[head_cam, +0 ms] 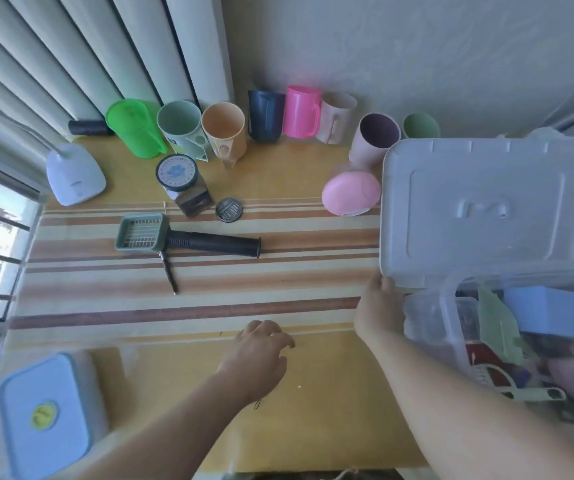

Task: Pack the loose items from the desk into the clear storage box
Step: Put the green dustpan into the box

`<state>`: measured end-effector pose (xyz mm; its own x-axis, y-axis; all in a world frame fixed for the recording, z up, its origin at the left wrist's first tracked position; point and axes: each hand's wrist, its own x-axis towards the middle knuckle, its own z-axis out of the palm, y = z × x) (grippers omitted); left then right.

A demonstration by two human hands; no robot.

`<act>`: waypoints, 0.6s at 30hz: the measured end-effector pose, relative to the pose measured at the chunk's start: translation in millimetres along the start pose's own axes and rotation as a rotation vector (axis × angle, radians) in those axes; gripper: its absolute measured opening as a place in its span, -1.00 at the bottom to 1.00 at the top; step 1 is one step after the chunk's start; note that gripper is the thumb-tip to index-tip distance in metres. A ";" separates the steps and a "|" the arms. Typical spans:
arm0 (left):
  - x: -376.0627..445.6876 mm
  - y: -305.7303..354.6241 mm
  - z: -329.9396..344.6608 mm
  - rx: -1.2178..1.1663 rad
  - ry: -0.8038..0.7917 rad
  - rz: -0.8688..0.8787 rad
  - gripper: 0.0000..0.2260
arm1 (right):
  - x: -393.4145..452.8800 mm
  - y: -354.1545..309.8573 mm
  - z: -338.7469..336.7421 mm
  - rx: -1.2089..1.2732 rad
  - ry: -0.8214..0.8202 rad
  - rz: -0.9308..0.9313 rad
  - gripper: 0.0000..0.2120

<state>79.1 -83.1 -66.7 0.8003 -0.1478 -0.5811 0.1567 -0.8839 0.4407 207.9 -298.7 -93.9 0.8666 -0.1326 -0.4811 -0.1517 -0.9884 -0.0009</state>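
- Head view cuts off the clear storage box point(451, 344) at the right edge; its contents blur together, and only a green plastic piece point(498, 327), a blue block point(555, 310) and something red can be made out inside.
- Its white lid point(486, 209) stands tipped up behind the box, hiding the desk beyond it and part of a pale cup point(375, 138).
- Print on the dark-lidded jar point(183, 183) is too blurred to read.
- The right hand point(379, 308) holds the lid's lower-left corner, fingers curled over the edge; the forearm runs in from the lower right, crossing the box's front.
- The left hand point(261, 355) hovers above the desk point(313, 410) near the striped mat point(209, 292), fingers loosely bent and spread, holding nothing.
- Loose items on the mat, well left of the box: a green grid cutter point(141, 233) touching a black handle point(214, 243), a thin dark tool point(168, 271) and a round needle case point(229, 209).
- A pink oval case point(351, 192) lies just beside the lid.
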 end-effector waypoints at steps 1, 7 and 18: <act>2.8 1.3 -2.6 0.005 0.000 0.014 -0.68 | -3.0 1.7 1.1 -0.004 0.003 -0.009 -0.38; 39.3 27.2 -25.7 0.030 0.081 0.078 -0.70 | -28.3 13.5 9.0 0.084 -0.059 -0.147 -0.52; 172.2 142.1 -17.1 0.289 0.082 0.085 -0.70 | -78.2 36.8 28.6 0.821 -0.067 0.348 -0.62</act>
<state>249.1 -226.5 -92.5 0.8493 -0.2010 -0.4881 -0.0748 -0.9612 0.2657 121.0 -322.6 -81.3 0.6822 -0.3854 -0.6214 -0.7157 -0.5255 -0.4599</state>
